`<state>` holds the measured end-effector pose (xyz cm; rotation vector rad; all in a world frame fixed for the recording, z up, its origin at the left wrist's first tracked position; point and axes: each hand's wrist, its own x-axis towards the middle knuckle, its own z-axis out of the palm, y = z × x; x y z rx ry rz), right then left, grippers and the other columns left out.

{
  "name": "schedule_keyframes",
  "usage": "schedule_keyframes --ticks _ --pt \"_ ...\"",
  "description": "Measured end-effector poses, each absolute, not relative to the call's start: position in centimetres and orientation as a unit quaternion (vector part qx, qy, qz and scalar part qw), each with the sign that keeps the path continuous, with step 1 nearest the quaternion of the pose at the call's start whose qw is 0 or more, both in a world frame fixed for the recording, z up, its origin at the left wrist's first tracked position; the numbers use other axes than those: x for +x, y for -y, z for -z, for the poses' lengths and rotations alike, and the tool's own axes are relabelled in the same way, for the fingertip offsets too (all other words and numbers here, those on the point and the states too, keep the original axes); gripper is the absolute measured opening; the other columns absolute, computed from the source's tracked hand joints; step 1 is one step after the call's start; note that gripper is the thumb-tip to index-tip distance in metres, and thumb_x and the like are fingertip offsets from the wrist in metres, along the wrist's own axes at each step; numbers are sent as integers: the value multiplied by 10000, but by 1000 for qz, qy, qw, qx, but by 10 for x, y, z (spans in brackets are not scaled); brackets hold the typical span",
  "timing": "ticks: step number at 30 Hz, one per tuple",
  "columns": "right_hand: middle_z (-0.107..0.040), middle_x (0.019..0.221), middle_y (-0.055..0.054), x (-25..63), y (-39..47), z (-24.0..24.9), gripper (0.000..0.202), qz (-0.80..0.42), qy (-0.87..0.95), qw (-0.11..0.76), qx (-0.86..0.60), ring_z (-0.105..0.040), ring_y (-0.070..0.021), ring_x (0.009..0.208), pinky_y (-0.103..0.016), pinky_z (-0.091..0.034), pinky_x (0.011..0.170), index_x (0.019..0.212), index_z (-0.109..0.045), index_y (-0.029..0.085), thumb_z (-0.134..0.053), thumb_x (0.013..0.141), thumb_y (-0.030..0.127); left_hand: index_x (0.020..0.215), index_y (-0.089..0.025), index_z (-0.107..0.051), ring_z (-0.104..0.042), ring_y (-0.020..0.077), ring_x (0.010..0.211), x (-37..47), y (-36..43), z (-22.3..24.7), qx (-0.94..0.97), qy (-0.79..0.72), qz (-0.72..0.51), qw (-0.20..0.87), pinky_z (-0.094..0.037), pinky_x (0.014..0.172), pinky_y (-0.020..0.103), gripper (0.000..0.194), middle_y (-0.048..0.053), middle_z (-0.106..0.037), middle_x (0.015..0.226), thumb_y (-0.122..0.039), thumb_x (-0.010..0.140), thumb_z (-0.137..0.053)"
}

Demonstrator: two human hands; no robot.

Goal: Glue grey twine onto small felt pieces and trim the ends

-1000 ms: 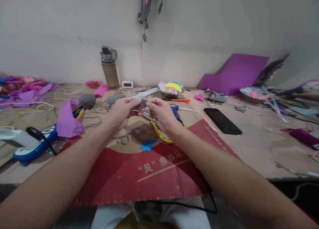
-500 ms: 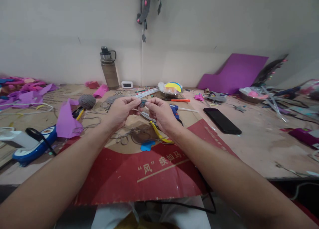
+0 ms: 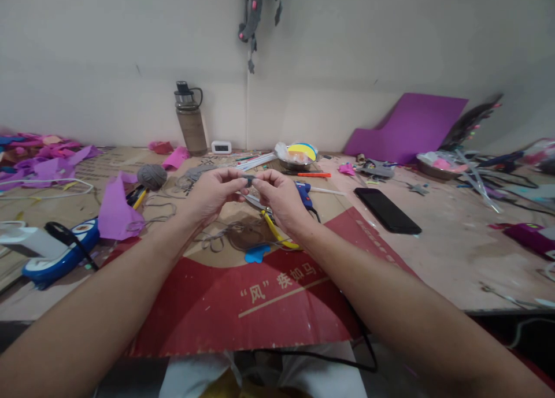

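Pinching a grey piece [image 3: 250,180] between them, the left hand [image 3: 215,194] and right hand [image 3: 281,199] each close thumb against fingers, probably because something so small needs steadying at both ends. It is held up over the cardboard [image 3: 195,311], its long axis seemingly running from nine to three o'clock; the fingertips hide its ends, so which way it faces cannot be told. At five o'clock lies a yellow-handled tool [image 3: 276,231], at six a blue scrap [image 3: 257,253], at seven loose yarn [image 3: 219,236], all presumably left within easy reach. Farther out, the yarn ball [image 3: 151,177] sits at nine, the glue gun [image 3: 305,194] and phone [image 3: 387,211] towards four, apparently kept aside from the working spot.
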<state>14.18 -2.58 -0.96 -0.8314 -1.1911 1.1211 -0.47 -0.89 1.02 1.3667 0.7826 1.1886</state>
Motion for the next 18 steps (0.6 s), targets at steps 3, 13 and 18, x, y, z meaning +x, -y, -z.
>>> schedule_keyframes --ticks 3,13,18 --pt "-434 555 78 142 26 10 148 -492 515 604 -359 -324 -54 470 -237 -218 482 722 -528 195 -648 714 282 739 -133 -657 -555 95 574 -5 8 -9 581 -334 -500 549 -471 566 245 183 8 -611 643 -241 646 -772" --pt "-413 550 80 142 26 10 196 -534 485 599 -347 -297 -53 469 -234 -207 473 687 -522 193 -679 681 310 760 -125 -657 -569 88 584 -5 5 -6 590 -318 -504 545 -469 593 248 176 7 -614 684 -208 650 -767" --pt "-395 526 91 141 28 8 221 -556 466 604 -331 -276 -50 458 -233 -175 467 701 -530 190 -705 656 317 753 -132 -653 -561 80 580 -4 5 -5 588 -309 -512 544 -456 593 241 192 -4 -610 696 -202 628 -780"
